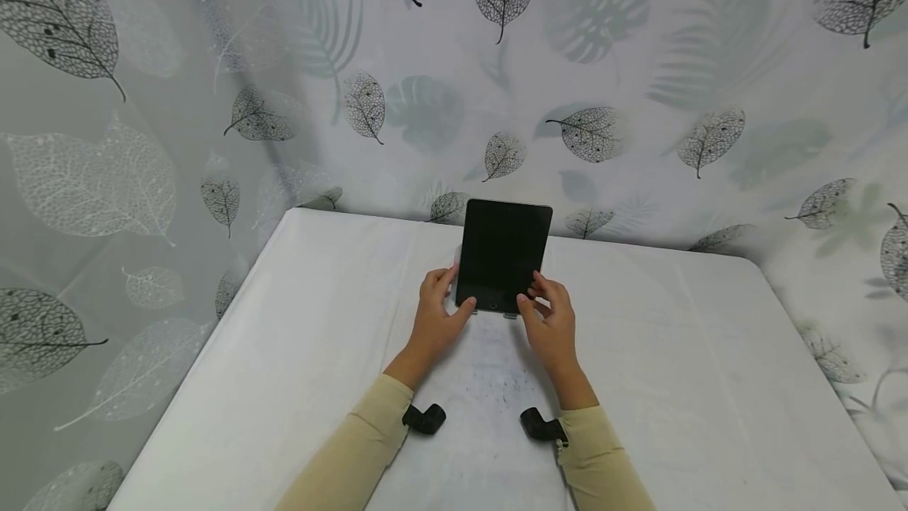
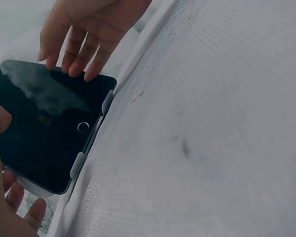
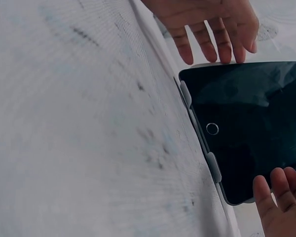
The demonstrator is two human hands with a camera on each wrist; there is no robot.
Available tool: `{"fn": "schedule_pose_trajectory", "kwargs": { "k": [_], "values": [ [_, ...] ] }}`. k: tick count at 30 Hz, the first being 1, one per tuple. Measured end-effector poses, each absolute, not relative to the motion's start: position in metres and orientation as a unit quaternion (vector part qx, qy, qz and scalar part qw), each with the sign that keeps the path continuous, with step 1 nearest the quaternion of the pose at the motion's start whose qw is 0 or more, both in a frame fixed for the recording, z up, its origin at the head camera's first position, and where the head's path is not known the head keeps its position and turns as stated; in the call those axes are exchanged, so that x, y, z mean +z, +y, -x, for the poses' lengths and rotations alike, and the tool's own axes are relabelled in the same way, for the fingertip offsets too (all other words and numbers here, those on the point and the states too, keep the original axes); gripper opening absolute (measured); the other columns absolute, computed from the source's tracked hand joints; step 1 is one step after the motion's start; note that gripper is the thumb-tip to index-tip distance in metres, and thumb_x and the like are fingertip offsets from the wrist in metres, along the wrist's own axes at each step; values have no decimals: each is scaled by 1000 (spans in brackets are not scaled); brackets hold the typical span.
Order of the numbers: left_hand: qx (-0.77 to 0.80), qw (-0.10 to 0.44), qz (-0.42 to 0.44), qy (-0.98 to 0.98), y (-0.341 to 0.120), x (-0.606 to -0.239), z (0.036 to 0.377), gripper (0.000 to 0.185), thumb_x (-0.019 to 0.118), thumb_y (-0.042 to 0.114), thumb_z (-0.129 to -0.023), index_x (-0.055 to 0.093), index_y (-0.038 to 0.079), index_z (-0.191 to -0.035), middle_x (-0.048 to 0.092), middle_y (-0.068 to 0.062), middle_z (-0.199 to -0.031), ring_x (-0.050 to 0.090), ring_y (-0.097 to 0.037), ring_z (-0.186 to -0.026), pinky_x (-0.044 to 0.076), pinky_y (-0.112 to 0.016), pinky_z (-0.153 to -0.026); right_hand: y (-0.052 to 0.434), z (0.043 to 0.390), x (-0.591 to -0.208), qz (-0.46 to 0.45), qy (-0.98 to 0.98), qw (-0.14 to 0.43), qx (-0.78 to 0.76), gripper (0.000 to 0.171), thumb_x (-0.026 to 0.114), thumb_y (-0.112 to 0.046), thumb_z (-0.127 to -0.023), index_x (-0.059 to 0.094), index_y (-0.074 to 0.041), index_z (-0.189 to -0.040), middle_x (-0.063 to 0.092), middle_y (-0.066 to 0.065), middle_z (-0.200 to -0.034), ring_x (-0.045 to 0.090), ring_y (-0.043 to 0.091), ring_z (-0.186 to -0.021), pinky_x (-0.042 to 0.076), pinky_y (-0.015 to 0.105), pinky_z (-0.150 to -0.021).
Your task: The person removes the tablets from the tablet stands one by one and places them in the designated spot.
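Note:
A black tablet [image 1: 505, 255] stands tilted back, its round home button at the bottom, on a stand whose two small grey lips [image 3: 213, 167] catch its lower edge. My left hand [image 1: 436, 318] is at the tablet's left side, thumb by the lower left corner; in the left wrist view the thumb [image 2: 0, 117] lies over the screen and the fingers spread loosely beside the edge. At the right side is my right hand [image 1: 552, 326], thumb by the lower right corner. Its fingers [image 3: 262, 190] look relaxed along that edge. Most of the stand is hidden behind the tablet.
A white cloth covers the table [image 1: 674, 353]. Behind it hangs a leaf-patterned curtain [image 1: 440, 61], close to the table's back edge. Black wrist camera mounts [image 1: 542, 426] jut inward from both cuffs.

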State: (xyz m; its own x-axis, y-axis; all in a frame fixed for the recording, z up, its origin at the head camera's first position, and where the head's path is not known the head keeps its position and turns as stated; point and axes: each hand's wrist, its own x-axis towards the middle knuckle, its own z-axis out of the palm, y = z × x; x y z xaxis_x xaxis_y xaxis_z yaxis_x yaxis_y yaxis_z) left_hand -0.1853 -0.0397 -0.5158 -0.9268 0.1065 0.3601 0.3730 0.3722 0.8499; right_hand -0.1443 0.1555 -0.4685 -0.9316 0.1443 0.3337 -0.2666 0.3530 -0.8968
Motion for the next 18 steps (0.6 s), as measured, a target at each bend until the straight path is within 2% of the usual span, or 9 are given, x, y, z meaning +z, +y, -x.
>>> {"fn": "schedule_pose_trajectory", "kwargs": {
  "k": [3, 6, 9, 11, 18],
  "values": [
    [-537, 116, 142, -823, -39, -516, 185, 67, 69, 23, -93, 45, 6, -153, 49, -17, -138, 47, -28, -123, 48, -45, -100, 157, 147, -476, -16, -803, 175, 569, 52, 63, -1, -98, 46, 11, -145, 52, 33, -131, 57, 47, -120, 52, 55, -104],
    [-538, 111, 140, -824, -37, -516, 185, 66, 70, 22, -94, 45, 5, -153, 50, -16, -135, 48, -27, -118, 49, -42, -97, 160, 154, -492, 6, -797, 177, 578, 53, 64, -4, -98, 46, 6, -148, 53, 30, -130, 58, 44, -119, 55, 31, -100],
    [-548, 113, 138, -817, -36, -518, 185, 66, 70, 17, -94, 45, 5, -153, 51, -16, -131, 51, -26, -115, 51, -40, -96, 163, 161, -506, 22, -787, 179, 590, 52, 63, -7, -99, 46, 1, -148, 53, 25, -128, 58, 37, -117, 47, 9, -90],
    [-557, 117, 136, -811, -36, -519, 185, 65, 70, 15, -94, 45, 4, -153, 52, -16, -130, 53, -26, -113, 52, -39, -96, 165, 162, -510, 26, -781, 181, 597, 50, 63, -9, -100, 48, -1, -147, 53, 22, -126, 59, 32, -115, 45, 5, -87],
    [-585, 138, 118, -791, -34, -523, 184, 58, 69, 7, -92, 53, 6, -147, 58, -15, -126, 61, -27, -111, 57, -39, -96, 169, 164, -516, 40, -774, 182, 605, 44, 63, -12, -100, 54, -2, -142, 56, 18, -123, 57, 23, -113, 46, 7, -88]
  ]
}}
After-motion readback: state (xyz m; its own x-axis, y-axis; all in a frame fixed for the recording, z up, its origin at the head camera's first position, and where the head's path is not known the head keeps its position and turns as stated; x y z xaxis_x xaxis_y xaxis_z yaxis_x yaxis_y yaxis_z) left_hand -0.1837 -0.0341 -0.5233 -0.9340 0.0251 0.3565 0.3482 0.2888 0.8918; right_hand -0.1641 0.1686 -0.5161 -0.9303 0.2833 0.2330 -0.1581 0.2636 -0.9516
